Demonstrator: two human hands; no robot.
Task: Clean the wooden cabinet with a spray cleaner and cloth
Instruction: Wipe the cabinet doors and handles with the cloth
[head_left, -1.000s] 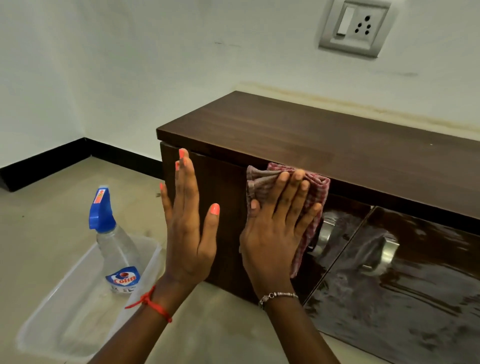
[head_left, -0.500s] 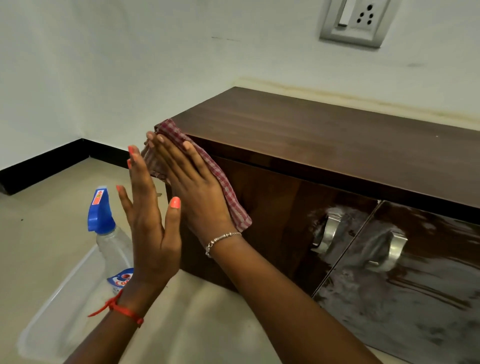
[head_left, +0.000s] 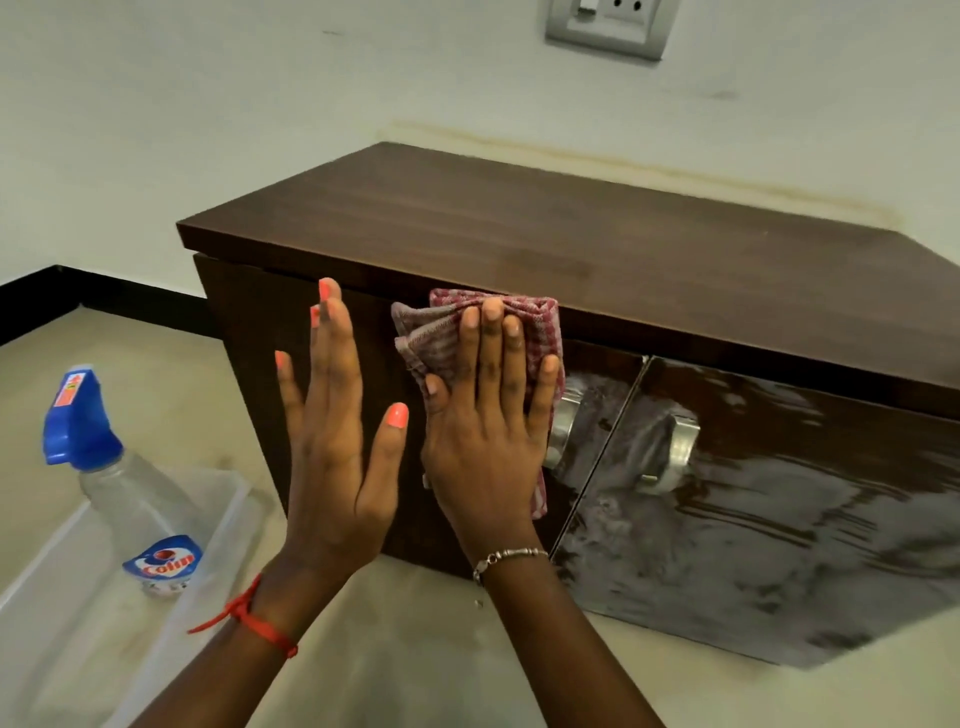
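- since half a second ago the cloth (head_left: 452, 322) has come back from the left front corner of the wooden cabinet (head_left: 571, 234) to the top edge of the left door (head_left: 244, 353), just beside the left handle (head_left: 561, 431); the left hand (head_left: 337, 447) has moved up and right with it
- the right hand (head_left: 483, 441) lies flat on the folded cloth, fingers straight, pressing it against the door front just under the front edge of the cabinet top
- the left hand is open and upright, fingers together, just beside the right hand; whether it touches the door i cannot tell; it holds nothing
- the spray bottle (head_left: 124, 478) stands untouched in a clear tub (head_left: 228, 514) on the floor (head_left: 441, 649), off the cabinet's left end
- to do this wipe well, as i judge it: keep the palm flat so the whole fold bears on the wood; run long overlapping passes from the top edge down; work round the handle rather than over it; turn to a dry fold, since the right door (head_left: 779, 493) shows streaks
- counted: one cabinet; two doors; two metal handles, the second being the right handle (head_left: 675, 452); one cloth; one spray bottle; one tub; two hands
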